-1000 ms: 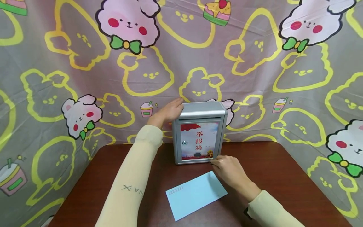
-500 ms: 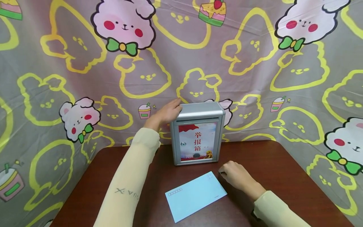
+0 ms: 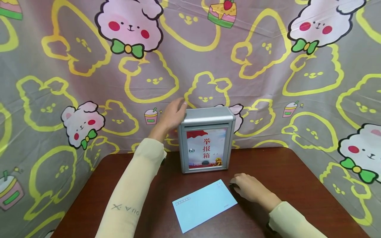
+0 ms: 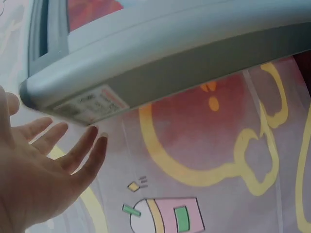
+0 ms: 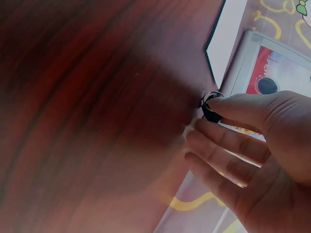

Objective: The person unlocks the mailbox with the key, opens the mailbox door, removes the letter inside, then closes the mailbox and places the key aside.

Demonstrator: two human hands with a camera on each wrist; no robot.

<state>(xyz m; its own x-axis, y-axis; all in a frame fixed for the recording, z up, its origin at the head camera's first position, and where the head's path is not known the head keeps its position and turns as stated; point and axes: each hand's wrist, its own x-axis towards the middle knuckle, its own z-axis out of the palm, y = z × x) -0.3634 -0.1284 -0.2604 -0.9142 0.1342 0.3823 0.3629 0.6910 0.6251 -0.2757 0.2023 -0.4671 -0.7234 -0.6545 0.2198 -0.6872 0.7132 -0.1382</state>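
Note:
A silver metal mailbox (image 3: pixel 232 142) stands upright on the table, with red characters on its front panel and a round lock (image 3: pixel 191 150) at the panel's left. By its top left corner is my left hand (image 3: pixel 174 115), fingers relaxed and slightly spread. The left wrist view shows this hand (image 4: pixel 53 170) holding nothing. To the right of the pale blue envelope (image 3: pixel 204 206), my right hand (image 3: pixel 250 187) is low over the table. Between its thumb and forefinger it pinches a small black piece with a silver ring (image 5: pixel 212 110); its far end is hidden.
The dark red-brown wooden table (image 3: pixel 119 178) bears the box and envelope. A patterned cloth (image 3: pixel 262 82) with cartoon animals hangs close behind the box and along both sides. A label (image 4: pixel 99 104) sticks to the box's side.
My right hand has drawn back from the box's lower right corner to beside the envelope. My left hand has loosened at the box's top left, its fingers shifting slightly left.

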